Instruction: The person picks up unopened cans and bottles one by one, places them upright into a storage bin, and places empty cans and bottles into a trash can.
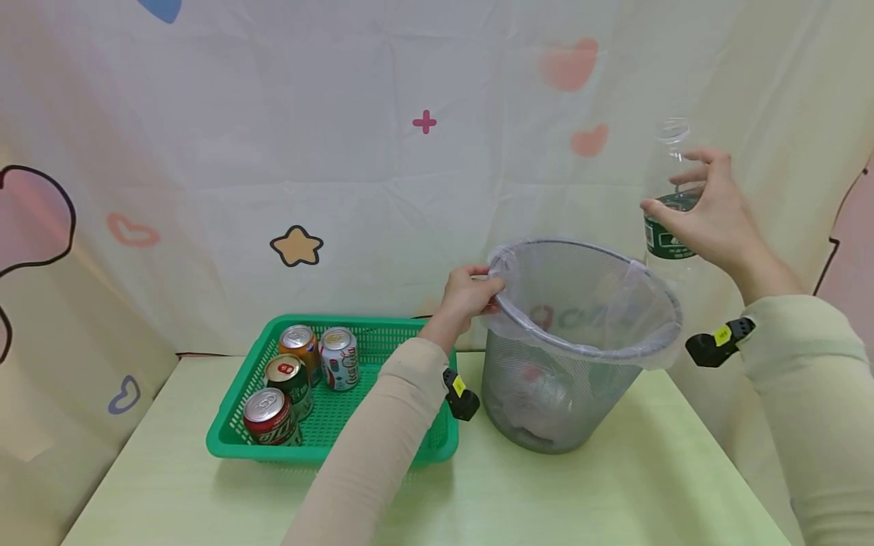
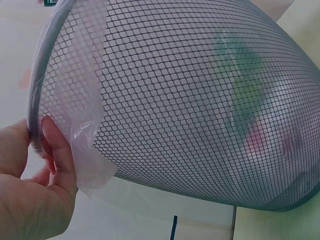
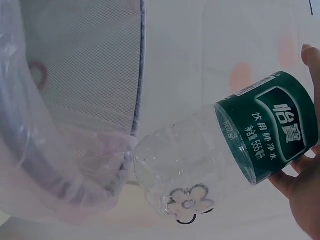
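Observation:
My right hand (image 1: 713,216) grips a clear plastic bottle (image 1: 668,167) with a green label, held upright and uncapped just right of the bin's rim. In the right wrist view the bottle (image 3: 180,160) looks see-through below its label, with no liquid visible. My left hand (image 1: 471,292) pinches the left side of the rim of a grey mesh waste bin (image 1: 505,387). A thin translucent bag (image 1: 587,303) lines the bin and folds over the rim. Through the mesh, blurred green and red items (image 2: 247,95) show near the bottom.
Left of the bin sits a green plastic basket (image 1: 334,455) with several drink cans (image 1: 339,359) standing in its left part. Both rest on a pale green table (image 1: 519,500). Behind hangs a printed light curtain (image 1: 341,152).

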The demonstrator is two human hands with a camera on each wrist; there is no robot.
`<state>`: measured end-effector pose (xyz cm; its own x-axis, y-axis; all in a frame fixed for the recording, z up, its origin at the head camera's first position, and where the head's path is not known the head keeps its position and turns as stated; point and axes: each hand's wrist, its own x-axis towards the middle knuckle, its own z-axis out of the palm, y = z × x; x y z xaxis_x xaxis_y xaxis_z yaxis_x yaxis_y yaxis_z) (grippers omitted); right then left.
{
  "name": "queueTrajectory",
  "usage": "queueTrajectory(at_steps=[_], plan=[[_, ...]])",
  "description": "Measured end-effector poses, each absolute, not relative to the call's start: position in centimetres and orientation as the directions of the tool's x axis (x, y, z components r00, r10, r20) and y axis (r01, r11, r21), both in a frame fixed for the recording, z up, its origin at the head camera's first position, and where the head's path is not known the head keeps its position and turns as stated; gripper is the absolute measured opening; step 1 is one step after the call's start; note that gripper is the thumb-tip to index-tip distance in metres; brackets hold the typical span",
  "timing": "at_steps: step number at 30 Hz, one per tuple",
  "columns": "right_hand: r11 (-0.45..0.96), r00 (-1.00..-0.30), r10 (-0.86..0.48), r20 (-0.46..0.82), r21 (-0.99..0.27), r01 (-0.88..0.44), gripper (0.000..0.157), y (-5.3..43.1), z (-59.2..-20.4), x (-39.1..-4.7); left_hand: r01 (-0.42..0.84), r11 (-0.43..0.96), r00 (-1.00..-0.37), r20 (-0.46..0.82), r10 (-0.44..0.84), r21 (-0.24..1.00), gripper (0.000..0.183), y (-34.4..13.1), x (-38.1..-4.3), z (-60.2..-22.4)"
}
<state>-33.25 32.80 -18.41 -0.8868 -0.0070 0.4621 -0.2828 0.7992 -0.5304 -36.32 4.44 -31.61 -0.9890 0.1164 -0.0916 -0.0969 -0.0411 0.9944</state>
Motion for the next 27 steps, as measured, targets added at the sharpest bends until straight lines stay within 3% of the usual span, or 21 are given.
queueTrajectory(at_steps=[27], plan=[[0.831, -0.897, -0.14, 0.418, -0.443, -0.336, 0.08, 28.2, -17.2, -34.1, -0.095, -0.029, -0.989, -0.091, 0.118, 0.995, 0.043, 4.7, -36.6, -31.7]])
